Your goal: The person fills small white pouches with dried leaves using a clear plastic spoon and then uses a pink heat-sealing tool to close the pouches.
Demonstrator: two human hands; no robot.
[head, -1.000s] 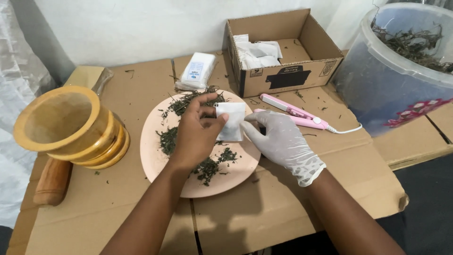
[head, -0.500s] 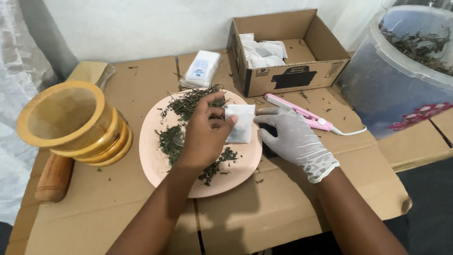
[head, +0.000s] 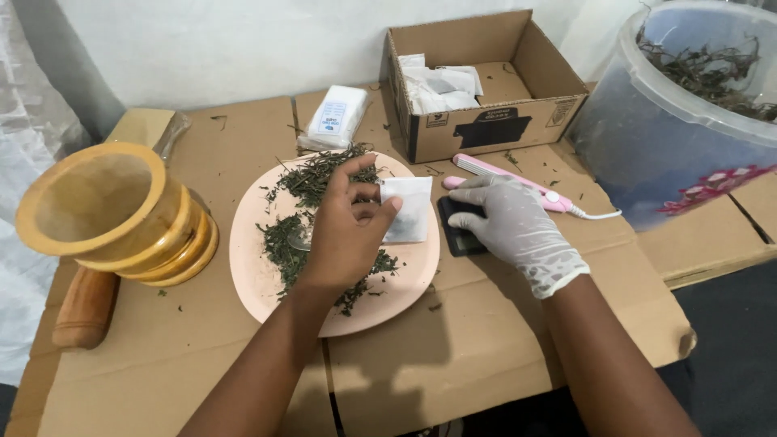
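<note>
Head view, centre of frame: bare left hand [head: 346,231] hovers over pink plate [head: 259,279], thumb + fingers pinching the left edge of a small white sachet [head: 409,209] that lies on the plate's right side. Sachet looks flat, can't tell if any herb is inside. Dried green herbs [head: 312,182] scattered across plate, heap at top, more under and below the hand; a spoon seems to sit under the palm, mostly hidden.

Right of centre: gloved right hand [head: 510,222] rests flat, fingers spread, on a small black device [head: 457,235] just off the plate edge; it's pressing, not gripping. Pink wand-shaped tool [head: 506,176] w/ white cord lies just behind it, untouched.

Top centre: cardboard box [head: 486,121] holds several more white sachets. Small white packet [head: 336,117] to its left. Far left: wooden mortar [head: 109,210], pestle [head: 85,307] beside it. Upper right: clear tub [head: 688,105] w/ dried plant stems.

Judging by this: herbs ready on plate, sachet in hand; plenty of loose herb left.
</note>
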